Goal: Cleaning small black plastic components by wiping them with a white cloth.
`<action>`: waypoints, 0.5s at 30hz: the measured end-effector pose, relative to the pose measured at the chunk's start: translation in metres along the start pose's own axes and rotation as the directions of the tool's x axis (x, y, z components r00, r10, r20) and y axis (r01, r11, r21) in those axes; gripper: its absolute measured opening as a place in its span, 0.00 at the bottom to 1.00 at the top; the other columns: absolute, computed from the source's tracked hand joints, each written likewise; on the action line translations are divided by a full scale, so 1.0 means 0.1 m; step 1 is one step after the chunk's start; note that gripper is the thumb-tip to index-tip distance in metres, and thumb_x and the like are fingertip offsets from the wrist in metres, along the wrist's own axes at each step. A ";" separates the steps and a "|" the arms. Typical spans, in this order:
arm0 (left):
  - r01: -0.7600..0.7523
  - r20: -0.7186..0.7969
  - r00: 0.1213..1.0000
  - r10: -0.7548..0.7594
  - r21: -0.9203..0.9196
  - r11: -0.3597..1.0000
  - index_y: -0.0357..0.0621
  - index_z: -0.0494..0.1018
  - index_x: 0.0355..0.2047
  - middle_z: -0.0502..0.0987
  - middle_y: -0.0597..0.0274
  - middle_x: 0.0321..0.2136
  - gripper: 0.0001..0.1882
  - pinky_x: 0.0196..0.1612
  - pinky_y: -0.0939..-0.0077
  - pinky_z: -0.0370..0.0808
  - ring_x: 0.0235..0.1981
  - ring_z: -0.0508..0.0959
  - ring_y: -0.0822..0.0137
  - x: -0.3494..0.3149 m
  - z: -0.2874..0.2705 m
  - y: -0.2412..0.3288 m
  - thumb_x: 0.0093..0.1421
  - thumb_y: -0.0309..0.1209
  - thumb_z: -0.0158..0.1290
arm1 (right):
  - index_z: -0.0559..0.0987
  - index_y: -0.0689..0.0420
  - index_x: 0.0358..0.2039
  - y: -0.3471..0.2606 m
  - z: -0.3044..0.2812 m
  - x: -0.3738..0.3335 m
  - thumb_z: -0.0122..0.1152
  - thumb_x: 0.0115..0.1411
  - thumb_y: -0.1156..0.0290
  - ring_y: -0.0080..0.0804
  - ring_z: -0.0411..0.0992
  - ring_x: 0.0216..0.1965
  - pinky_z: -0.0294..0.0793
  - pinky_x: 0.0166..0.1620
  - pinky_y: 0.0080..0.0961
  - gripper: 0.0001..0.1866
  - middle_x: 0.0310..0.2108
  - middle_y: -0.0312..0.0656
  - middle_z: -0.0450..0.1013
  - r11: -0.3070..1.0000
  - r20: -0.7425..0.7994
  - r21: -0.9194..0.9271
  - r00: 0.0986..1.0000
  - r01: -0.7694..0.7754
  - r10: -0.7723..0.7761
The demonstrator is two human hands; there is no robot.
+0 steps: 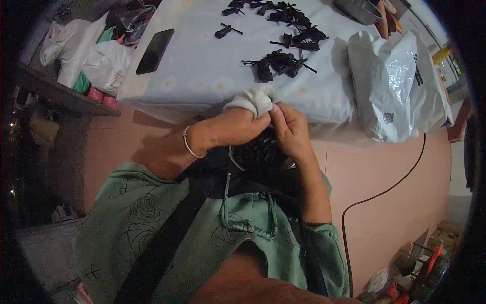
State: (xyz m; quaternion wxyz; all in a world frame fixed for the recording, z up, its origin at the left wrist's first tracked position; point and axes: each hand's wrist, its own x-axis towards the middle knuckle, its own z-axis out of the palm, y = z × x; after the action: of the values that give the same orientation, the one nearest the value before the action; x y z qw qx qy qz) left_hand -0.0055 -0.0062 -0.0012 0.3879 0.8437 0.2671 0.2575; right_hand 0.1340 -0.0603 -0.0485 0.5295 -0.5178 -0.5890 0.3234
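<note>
Both my hands meet in front of me at the table's near edge. My left hand (pixel 234 126), with a bangle at its wrist, is closed, and a bunched white cloth (pixel 257 99) covers its fingers. The thumb and fingers of my right hand (pixel 292 130) pinch together at the cloth's right edge; whether anything small sits between them is hidden. Below the hands, a round container (pixel 234 160) at my lap holds many small black parts (pixel 258 151). More black pieces with thin rods (pixel 281 65) lie in loose clusters on the table beyond my hands.
A pale cloth covers the table (pixel 202 66). On its left lies a dark phone (pixel 155 51); on its right stands a large white plastic bag (pixel 387 86). A metal bowl (pixel 360 11) is at the far right. Bags fill a left shelf (pixel 71 93). A black cable (pixel 385 191) crosses the floor.
</note>
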 end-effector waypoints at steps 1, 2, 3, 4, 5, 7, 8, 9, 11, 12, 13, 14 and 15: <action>-0.150 -0.061 0.986 0.154 0.070 0.986 0.37 0.65 0.35 0.70 0.46 0.30 0.11 0.36 0.65 0.68 0.32 0.71 0.49 -0.02 0.04 -0.05 0.53 0.31 0.43 | 0.67 0.63 0.21 0.00 0.03 0.01 0.46 0.59 0.68 0.26 0.57 0.18 0.61 0.24 0.24 0.14 0.14 0.41 0.61 0.999 -0.032 0.048 0.999 0.006 -0.004; -0.149 -0.062 0.986 0.154 0.071 0.986 0.37 0.65 0.35 0.70 0.46 0.30 0.11 0.36 0.65 0.68 0.32 0.71 0.49 -0.03 0.05 -0.09 0.53 0.31 0.43 | 0.67 0.63 0.21 -0.03 0.06 0.01 0.46 0.59 0.68 0.26 0.57 0.18 0.61 0.24 0.24 0.14 0.14 0.41 0.61 0.999 -0.031 0.049 1.000 0.006 -0.005; -0.194 -0.049 0.977 0.205 0.179 0.965 0.37 0.65 0.35 0.70 0.46 0.30 0.11 0.35 0.64 0.68 0.32 0.70 0.47 -0.03 0.05 -0.12 0.54 0.31 0.42 | 0.67 0.63 0.21 -0.06 0.08 0.00 0.45 0.59 0.68 0.25 0.57 0.19 0.61 0.24 0.23 0.13 0.15 0.41 0.62 0.998 -0.038 0.058 0.999 0.010 -0.008; -0.242 -0.026 0.965 0.260 0.282 0.928 0.38 0.65 0.35 0.70 0.45 0.31 0.11 0.35 0.63 0.68 0.32 0.70 0.45 -0.01 0.05 -0.13 0.55 0.32 0.42 | 0.68 0.63 0.21 -0.09 0.09 0.00 0.45 0.59 0.68 0.24 0.58 0.19 0.61 0.25 0.22 0.13 0.15 0.41 0.62 0.998 -0.052 0.065 0.999 0.015 -0.011; -0.248 -0.023 0.964 0.265 0.281 0.927 0.38 0.65 0.35 0.70 0.45 0.31 0.11 0.35 0.63 0.68 0.32 0.70 0.45 -0.01 0.06 -0.11 0.55 0.32 0.42 | 0.68 0.63 0.21 -0.08 0.10 0.00 0.45 0.59 0.68 0.24 0.58 0.19 0.61 0.25 0.22 0.13 0.15 0.41 0.62 0.998 -0.057 0.063 0.998 0.016 -0.013; -0.044 -0.026 0.998 0.052 0.230 0.972 0.37 0.65 0.36 0.69 0.44 0.30 0.12 0.34 0.61 0.67 0.32 0.70 0.44 -0.05 0.06 -0.06 0.55 0.32 0.42 | 0.68 0.63 0.21 -0.03 0.15 -0.01 0.45 0.60 0.68 0.19 0.57 0.21 0.61 0.25 0.20 0.14 0.16 0.35 0.63 0.980 -0.049 0.195 0.997 -0.043 0.053; -0.045 -0.027 0.998 0.052 0.232 0.972 0.37 0.65 0.36 0.69 0.44 0.30 0.12 0.34 0.61 0.67 0.32 0.70 0.44 -0.05 0.03 -0.06 0.55 0.32 0.42 | 0.68 0.63 0.21 -0.03 0.15 -0.01 0.45 0.60 0.68 0.19 0.57 0.21 0.61 0.25 0.20 0.14 0.16 0.35 0.63 0.980 -0.049 0.196 0.998 -0.040 0.050; -0.132 0.054 0.991 0.123 0.253 0.958 0.36 0.65 0.36 0.70 0.43 0.31 0.13 0.34 0.61 0.67 0.33 0.70 0.44 -0.06 -0.02 -0.06 0.55 0.33 0.42 | 0.68 0.62 0.21 -0.04 0.12 -0.01 0.45 0.60 0.67 0.17 0.57 0.22 0.61 0.26 0.19 0.14 0.16 0.32 0.62 0.966 -0.001 0.252 0.999 -0.050 0.052; -0.213 0.127 0.975 0.185 0.269 0.939 0.36 0.65 0.37 0.70 0.43 0.31 0.13 0.34 0.60 0.67 0.33 0.70 0.45 -0.05 -0.09 0.05 0.55 0.33 0.42 | 0.68 0.62 0.21 -0.06 0.00 -0.01 0.45 0.60 0.67 0.16 0.56 0.22 0.60 0.26 0.17 0.14 0.17 0.29 0.62 0.950 0.057 0.306 0.997 -0.063 0.048; -0.154 0.138 0.983 0.119 0.278 0.948 0.36 0.66 0.37 0.70 0.42 0.32 0.14 0.35 0.60 0.67 0.34 0.70 0.45 -0.04 -0.13 0.14 0.55 0.33 0.43 | 0.70 0.61 0.22 -0.07 -0.10 -0.02 0.45 0.60 0.66 0.13 0.56 0.22 0.58 0.25 0.14 0.14 0.17 0.27 0.62 0.942 0.087 0.304 0.989 -0.140 0.119; -0.098 0.151 0.987 0.056 0.287 0.953 0.35 0.66 0.37 0.70 0.42 0.32 0.14 0.35 0.61 0.68 0.34 0.71 0.46 -0.04 -0.16 0.21 0.55 0.33 0.43 | 0.71 0.60 0.23 -0.10 -0.17 -0.03 0.44 0.61 0.66 0.11 0.56 0.21 0.56 0.23 0.11 0.13 0.17 0.24 0.61 0.930 0.113 0.299 0.976 -0.214 0.188; -0.098 0.149 0.987 0.057 0.289 0.952 0.35 0.66 0.37 0.70 0.42 0.32 0.14 0.35 0.61 0.68 0.34 0.71 0.46 -0.03 -0.19 0.19 0.55 0.33 0.43 | 0.71 0.60 0.23 -0.13 -0.21 -0.02 0.44 0.61 0.66 0.11 0.56 0.21 0.56 0.23 0.11 0.13 0.17 0.24 0.61 0.931 0.114 0.298 0.976 -0.212 0.186; -0.084 0.122 0.991 0.048 0.309 0.947 0.36 0.67 0.38 0.70 0.44 0.32 0.14 0.37 0.64 0.68 0.35 0.71 0.47 0.01 -0.26 0.14 0.53 0.31 0.44 | 0.71 0.59 0.22 -0.15 -0.24 -0.01 0.45 0.60 0.66 0.11 0.55 0.21 0.55 0.23 0.11 0.14 0.16 0.24 0.61 0.946 0.038 0.264 0.982 -0.189 0.185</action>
State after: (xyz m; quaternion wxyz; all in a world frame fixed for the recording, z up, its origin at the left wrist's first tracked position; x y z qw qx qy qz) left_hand -0.0175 0.0004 0.0243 0.2546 0.9163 0.2537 0.1766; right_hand 0.1530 -0.0688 -0.0290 0.5576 -0.4935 -0.4916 0.4516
